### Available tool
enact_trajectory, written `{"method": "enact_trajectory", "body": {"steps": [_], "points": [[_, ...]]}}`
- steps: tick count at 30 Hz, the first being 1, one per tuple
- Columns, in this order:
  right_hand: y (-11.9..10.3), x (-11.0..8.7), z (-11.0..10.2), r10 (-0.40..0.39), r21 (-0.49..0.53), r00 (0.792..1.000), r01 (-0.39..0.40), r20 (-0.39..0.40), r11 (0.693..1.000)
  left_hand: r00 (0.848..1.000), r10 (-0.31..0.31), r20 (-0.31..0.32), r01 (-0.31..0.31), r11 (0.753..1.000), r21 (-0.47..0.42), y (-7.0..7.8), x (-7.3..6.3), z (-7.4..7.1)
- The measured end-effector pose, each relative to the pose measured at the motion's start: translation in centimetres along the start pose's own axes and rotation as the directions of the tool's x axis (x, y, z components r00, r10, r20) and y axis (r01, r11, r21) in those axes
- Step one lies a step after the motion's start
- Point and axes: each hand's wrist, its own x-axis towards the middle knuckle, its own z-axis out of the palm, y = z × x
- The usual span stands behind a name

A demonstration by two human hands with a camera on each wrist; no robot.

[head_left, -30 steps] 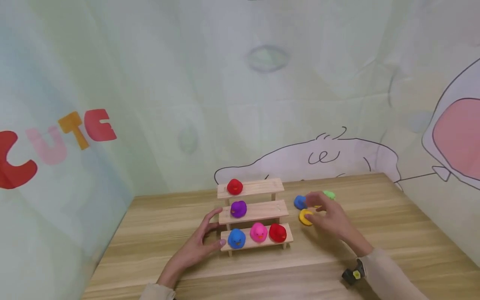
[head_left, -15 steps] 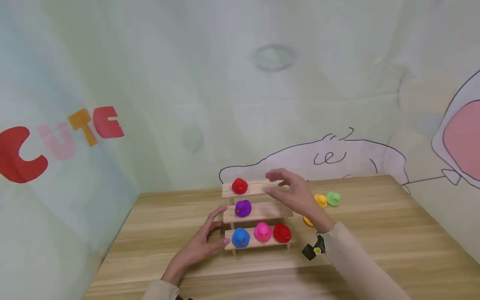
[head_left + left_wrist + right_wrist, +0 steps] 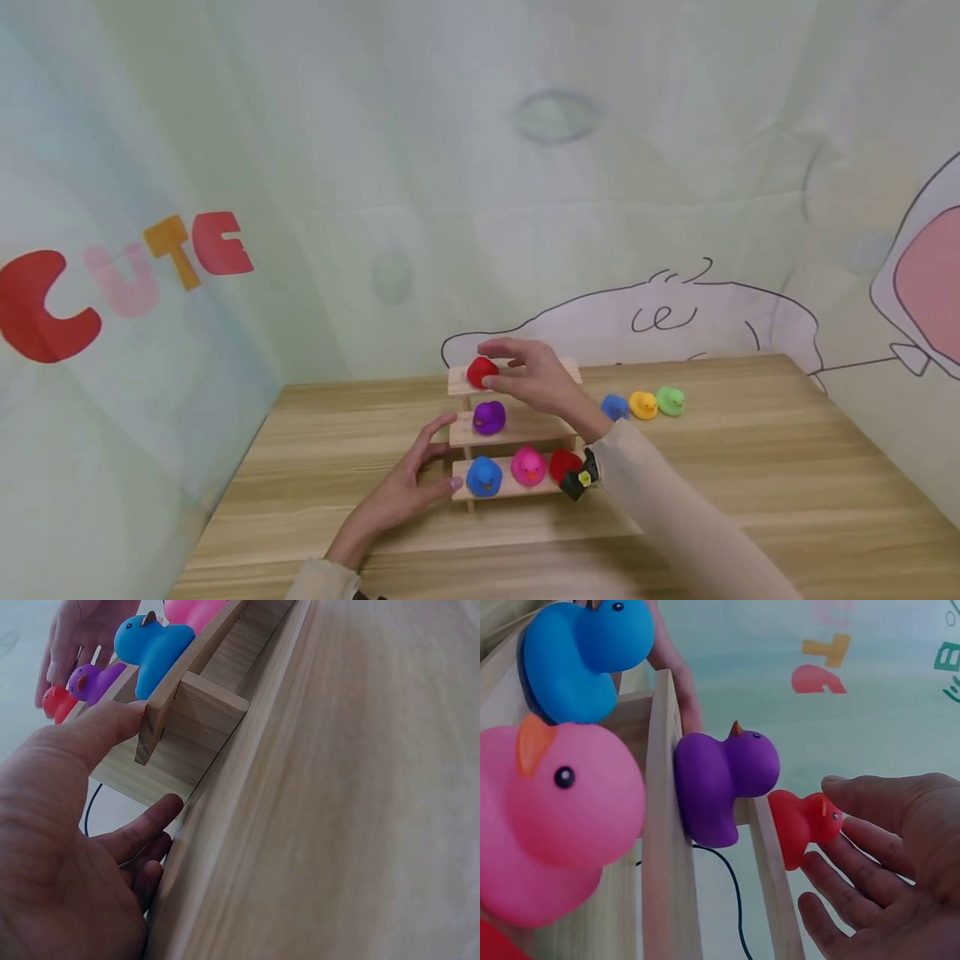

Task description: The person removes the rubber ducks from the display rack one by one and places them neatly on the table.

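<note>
A three-tier wooden display stand holds rubber ducks. On its top tier sits a red rubber duck. My right hand is around this duck, with the thumb tip by its head and the fingers extended behind it in the right wrist view. A purple duck is on the middle tier. The bottom tier bears a blue duck, a pink duck and another red duck, partly covered by my right wrist. At the stand's left end, my left hand touches the bottom board with its thumb.
Right of the stand, a blue duck, a yellow duck and a green duck lie in a row on the wooden table. A printed curtain hangs behind the table.
My right hand has moved left from the loose ducks, over the stand, to the red duck on the top tier. The left hand stays at the stand's left end.
</note>
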Motion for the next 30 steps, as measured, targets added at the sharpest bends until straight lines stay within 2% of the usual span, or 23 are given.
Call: {"method": "enact_trajectory", "body": {"steps": [5, 11, 19, 30], "points": [[0.4, 0.3, 0.2, 0.036, -0.012, 0.999, -0.036, 0.012, 0.999, 1.000, 0.006, 0.009, -0.006, 1.000, 0.012, 0.1, 0.0, 0.1], [0.7, -1.0, -1.6, 0.069, -0.055, 0.994, -0.074, -0.086, 0.996, 1.000, 0.007, -0.001, -0.007, 1.000, 0.010, 0.0, 0.1, 0.2], [1.8, -4.5, -6.0, 0.160, -0.072, 0.976, -0.172, -0.146, 0.982, 0.999, 0.035, -0.005, -0.034, 0.999, 0.034, 0.1, -0.1, 0.1], [3.8, -10.3, -11.3, 0.212, -0.199, 0.967, -0.238, -0.142, 0.951, 1.000, 0.016, -0.006, -0.016, 0.999, 0.031, 0.2, -0.1, 0.0]]}}
